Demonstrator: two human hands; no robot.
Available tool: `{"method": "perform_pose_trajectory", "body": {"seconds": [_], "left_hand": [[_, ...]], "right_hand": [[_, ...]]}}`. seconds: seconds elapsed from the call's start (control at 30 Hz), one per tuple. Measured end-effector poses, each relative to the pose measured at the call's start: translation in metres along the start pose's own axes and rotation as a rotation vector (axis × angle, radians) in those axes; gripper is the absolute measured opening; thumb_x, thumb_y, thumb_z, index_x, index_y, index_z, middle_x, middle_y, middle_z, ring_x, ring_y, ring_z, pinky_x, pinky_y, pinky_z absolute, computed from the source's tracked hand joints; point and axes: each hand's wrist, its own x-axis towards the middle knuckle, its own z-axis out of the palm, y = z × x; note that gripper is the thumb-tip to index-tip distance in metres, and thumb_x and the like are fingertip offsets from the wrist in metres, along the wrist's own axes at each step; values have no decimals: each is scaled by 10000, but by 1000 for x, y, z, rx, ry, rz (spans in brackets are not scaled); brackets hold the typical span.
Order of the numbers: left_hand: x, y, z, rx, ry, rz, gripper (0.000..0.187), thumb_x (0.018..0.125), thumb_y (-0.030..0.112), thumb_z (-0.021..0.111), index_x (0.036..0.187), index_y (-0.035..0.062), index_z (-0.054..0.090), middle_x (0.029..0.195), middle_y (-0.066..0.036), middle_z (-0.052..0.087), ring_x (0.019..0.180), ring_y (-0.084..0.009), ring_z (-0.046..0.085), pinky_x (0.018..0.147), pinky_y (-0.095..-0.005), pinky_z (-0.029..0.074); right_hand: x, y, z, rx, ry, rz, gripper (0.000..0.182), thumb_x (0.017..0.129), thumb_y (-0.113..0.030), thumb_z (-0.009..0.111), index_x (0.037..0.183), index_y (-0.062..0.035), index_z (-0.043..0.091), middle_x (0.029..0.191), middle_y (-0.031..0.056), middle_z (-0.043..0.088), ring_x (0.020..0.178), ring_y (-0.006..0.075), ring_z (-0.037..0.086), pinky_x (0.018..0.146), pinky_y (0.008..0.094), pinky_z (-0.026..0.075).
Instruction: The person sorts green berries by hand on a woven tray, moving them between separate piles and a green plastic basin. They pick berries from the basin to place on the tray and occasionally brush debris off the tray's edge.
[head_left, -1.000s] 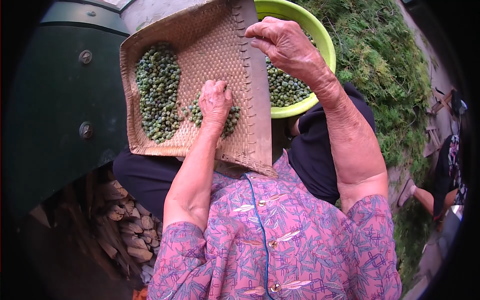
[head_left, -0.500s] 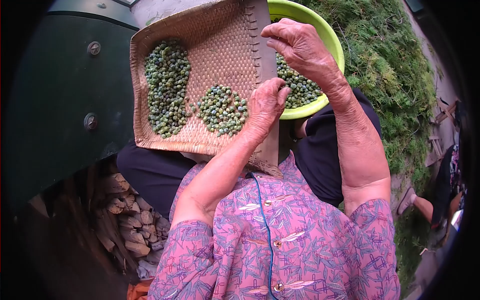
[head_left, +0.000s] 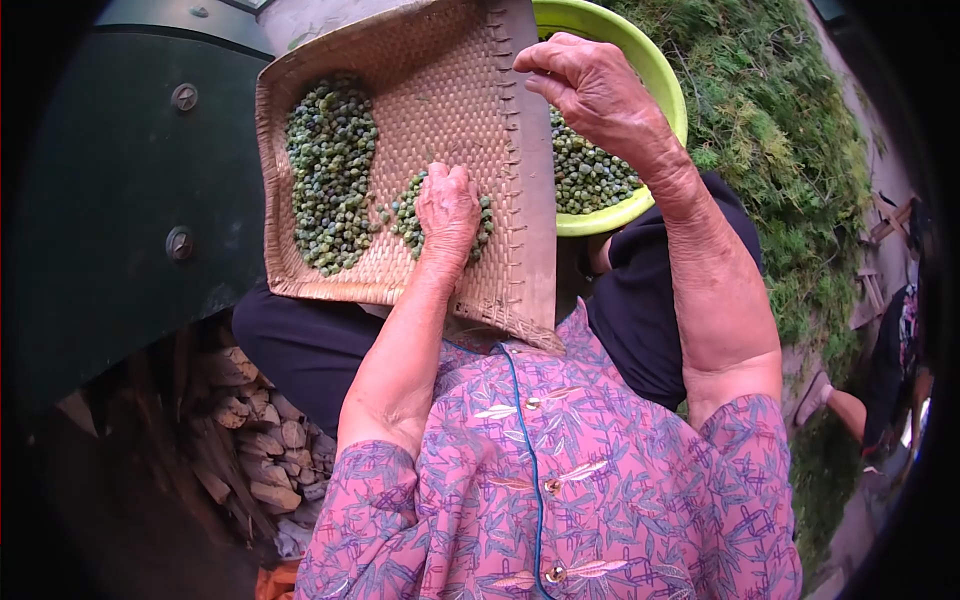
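Observation:
A woven tray [head_left: 430, 120] with a flat board edge [head_left: 532, 150] rests across the lap. On it lie a long heap of small green berry-like fruits [head_left: 332, 180] at the left and a smaller pile of green fruits [head_left: 412, 220]. My left hand [head_left: 448, 212] is over that smaller pile, its fingers bunched down among the fruits; the fingertips are hidden. Above the board's right side hovers my right hand [head_left: 598, 92], fingers bent, with a gap between finger and thumb and nothing visible there. Beneath it, a yellow-green basin [head_left: 670, 110] contains more green fruits [head_left: 590, 175].
A heap of feathery green branches [head_left: 760, 130] spreads at the right. Stacked firewood [head_left: 265, 440] lies at lower left, beside a dark green panel with metal studs [head_left: 110, 200]. At the far right edge, part of another person's leg [head_left: 848, 415] shows.
My left hand has moved left from the board's edge to the smaller pile of fruits, partly covering it. My right hand has stayed nearly still.

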Motion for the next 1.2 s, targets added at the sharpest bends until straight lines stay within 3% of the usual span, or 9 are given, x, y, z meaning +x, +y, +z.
{"method": "perform_pose_trajectory", "body": {"seconds": [0.2, 0.37, 0.43, 0.67, 0.73, 0.8, 0.93, 1.13, 1.2], "left_hand": [[-7, -7, -5, -185, 83, 92, 146, 801, 132, 577, 914, 56, 630, 884, -146, 586, 843, -329, 599, 745, -425, 482], [-22, -6, -14, -200, -42, 148, 177, 817, 164, 607, 967, 87, 658, 881, -132, 581, 845, -324, 596, 738, -410, 486], [-22, -5, -14, -174, -58, 167, 177, 819, 181, 616, 965, 91, 661, 883, -130, 579, 843, -323, 595, 736, -409, 486], [-14, 3, -13, -117, -164, 64, 170, 792, 207, 651, 902, 80, 674, 876, -125, 576, 878, -313, 588, 765, -411, 476], [-15, 0, -15, -175, -173, 44, 166, 783, 202, 657, 881, 69, 672, 883, -125, 582, 887, -308, 586, 779, -408, 472], [-18, -6, -14, -275, -28, 153, 169, 762, 182, 668, 857, 43, 657, 914, -123, 594, 903, -297, 577, 808, -394, 462], [-20, 9, -14, -289, 75, 163, 152, 741, 161, 674, 829, 42, 640, 935, -115, 597, 936, -296, 565, 832, -398, 448], [-18, 68, 1, -646, -121, 195, 199, 792, 100, 652, 967, 19, 605, 854, -143, 614, 815, -271, 624, 752, -362, 501], [-18, 84, 1, -792, -210, 104, 225, 804, 83, 650, 1014, 15, 607, 895, -141, 627, 862, -234, 634, 769, -329, 507]], "right_hand": [[-2, -1, -2, 39, 6, 58, 148, 841, -134, 608, 940, -48, 676, 841, 155, 634, 816, 328, 624, 748, 399, 492], [-1, 1, 1, 8, 2, 55, 152, 840, -140, 608, 947, -57, 677, 850, 156, 634, 827, 330, 625, 750, 402, 493], [-2, 3, 1, -14, -2, 3, 161, 843, -122, 635, 972, -29, 659, 843, 116, 635, 767, 266, 632, 706, 339, 498], [-3, 2, 2, -1, 4, 22, 154, 842, -119, 637, 964, -30, 669, 832, 114, 634, 751, 255, 632, 696, 335, 498], [-2, 0, 1, 23, -6, 27, 151, 819, -131, 622, 936, -51, 675, 836, 159, 630, 822, 334, 623, 748, 399, 496], [-2, -1, 0, 13, -11, 31, 149, 819, -132, 624, 932, -51, 675, 835, 159, 630, 820, 334, 622, 748, 399, 496], [0, -2, 2, 34, -15, 54, 148, 823, -136, 625, 936, -56, 678, 831, 159, 630, 818, 333, 622, 747, 400, 495], [-1, 0, 1, 21, -15, 46, 159, 841, -139, 609, 949, -45, 677, 837, 151, 632, 816, 323, 625, 755, 401, 493], [-1, 0, 2, 31, -15, 42, 160, 840, -137, 609, 945, -37, 676, 830, 147, 631, 811, 324, 624, 756, 400, 493]]}}
